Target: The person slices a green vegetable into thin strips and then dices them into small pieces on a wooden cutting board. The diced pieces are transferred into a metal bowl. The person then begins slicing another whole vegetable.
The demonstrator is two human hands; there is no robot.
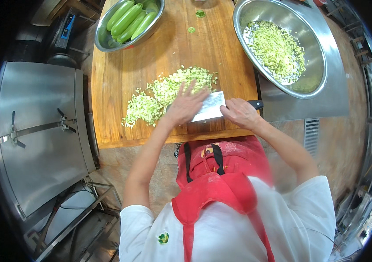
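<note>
My right hand [241,114] grips the black handle of a cleaver [209,105]. The broad metal blade lies nearly flat, low over the wooden board, with its face turned up. My left hand [186,105] is spread, palm down, over the left part of the blade and the edge of the heap, hiding both. Whether its palm presses on the steel or on the pieces, I cannot tell. Finely chopped pale green zucchini [169,85] is heaped beyond and to the left of the left hand. A looser lobe of pieces reaches towards the board's left side.
Several whole zucchini [127,20] lie in a metal bowl [98,38] at the far left. A larger metal bowl [321,70] at right holds chopped zucchini [276,49], beside a steel counter [331,95]. Two zucchini end pieces [200,13] sit on the wooden board [120,72].
</note>
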